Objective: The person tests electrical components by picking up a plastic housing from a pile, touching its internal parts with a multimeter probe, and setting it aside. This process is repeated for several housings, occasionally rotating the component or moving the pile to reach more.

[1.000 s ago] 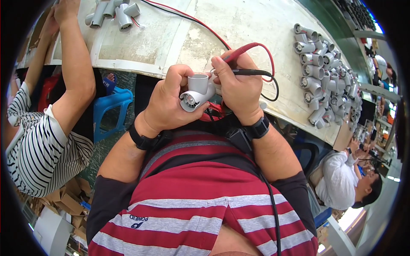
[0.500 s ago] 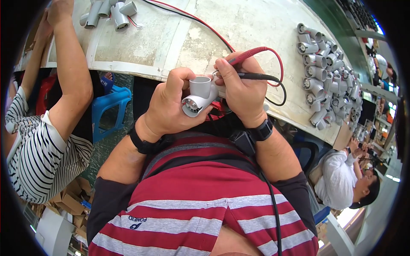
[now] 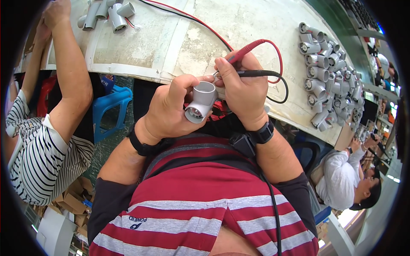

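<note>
**Grey fitting in LH, two probe tips just off its rim**

Head view (only one). Grey fitting nr centre, a bit above, approx. 12 o'c. Left hand has it: thumb & fingers closed round its L side, no slack seen. Long axis approx. 7 to 1 o'c; lower mouth w/ inner part faces 7, open branch mouth faces 12.

Right hand pinched shut on red probe (handle off to 2 o'c) and black probe (handle to 3). Tips meet approx. at fitting's 1 o'c, nr a small pale bit; contact w/ it: can't tell.

Key relation: from RH fingertips, fitting lies at 7–8 o'c, just beside; LH nearer, already on it.

Around: worktable beyond hands; pile of fittings at 2, few more fittings at 11; co-worker's arm at 10; blue stool between 9 & 10.
</note>
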The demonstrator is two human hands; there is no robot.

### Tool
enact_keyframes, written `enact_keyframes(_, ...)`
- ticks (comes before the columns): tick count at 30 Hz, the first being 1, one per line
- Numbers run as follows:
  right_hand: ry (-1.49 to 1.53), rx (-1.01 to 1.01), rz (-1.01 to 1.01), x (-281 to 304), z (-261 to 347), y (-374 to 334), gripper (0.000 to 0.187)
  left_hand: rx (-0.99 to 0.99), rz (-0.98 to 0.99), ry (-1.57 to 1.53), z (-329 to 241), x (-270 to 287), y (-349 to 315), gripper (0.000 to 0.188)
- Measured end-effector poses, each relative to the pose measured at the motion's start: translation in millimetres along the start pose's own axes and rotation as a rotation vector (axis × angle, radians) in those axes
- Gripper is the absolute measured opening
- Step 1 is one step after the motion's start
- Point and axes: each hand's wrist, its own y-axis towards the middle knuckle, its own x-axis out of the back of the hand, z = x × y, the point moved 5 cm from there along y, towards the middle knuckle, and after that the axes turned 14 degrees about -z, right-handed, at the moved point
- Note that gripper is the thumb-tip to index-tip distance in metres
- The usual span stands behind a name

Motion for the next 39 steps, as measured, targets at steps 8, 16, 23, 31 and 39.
enact_keyframes(8,0.031,-0.055,0.063,1.7,1.1,2.5,0.011,-0.054,-0.035,0.046,-1.1,-3.2,0.7,0.066)
enact_keyframes(16,0.014,0.058,0.051,0.7,-2.6,0.1,0.013,0.047,0.073,0.029,2.9,-1.9,-2.7,0.074)
enact_keyframes(23,-0.004,0.161,-0.003,-4.4,-0.2,2.7,0.010,-0.019,-0.063,0.024,-1.3,2.8,9.5,0.065)
enact_keyframes(31,0.080,0.008,0.026,5.4,2.9,-5.5,0.010,0.092,0.001,0.018,-8.8,3.5,8.3,0.072)
enact_keyframes(39,0.022,0.105,-0.023,3.9,4.4,-8.6,0.011,0.174,-0.047,-0.034,-14.6,5.2,6.5,0.074)
